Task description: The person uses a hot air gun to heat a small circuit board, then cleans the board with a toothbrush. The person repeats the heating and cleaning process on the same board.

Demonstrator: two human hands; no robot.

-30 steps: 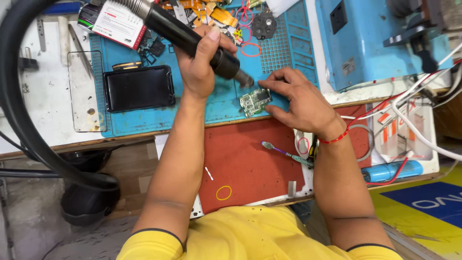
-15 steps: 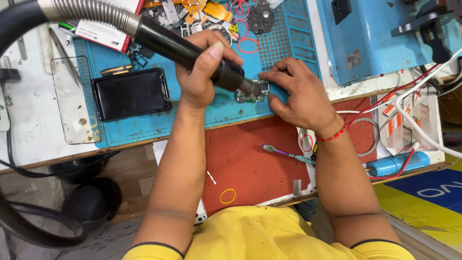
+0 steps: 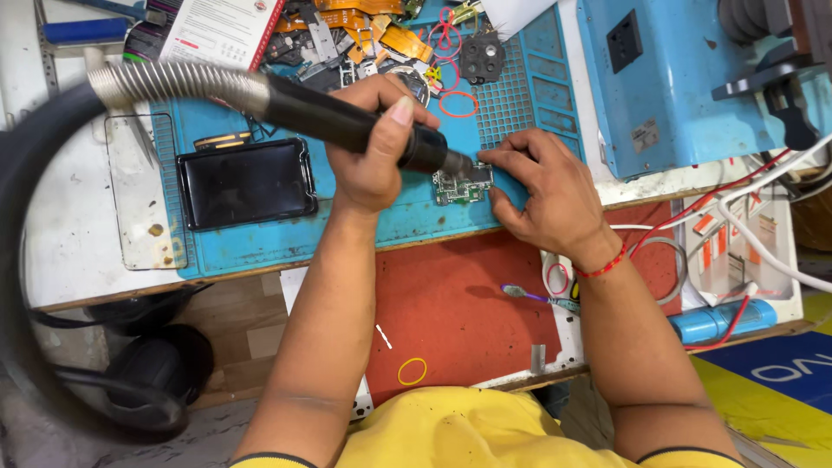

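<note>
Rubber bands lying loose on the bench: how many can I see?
4 at least: two red rubber bands on the blue mat, a yellow rubber band on the red mat, another red one at its right edge. Others may hide in the clutter.

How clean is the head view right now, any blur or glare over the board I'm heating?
Head view: evenly lit, soft shadows; the circuit board and both the left hand and right hand look sharp; the black hose close to the lens is smeared out of focus; faint reflection on the dark phone screen.
</note>
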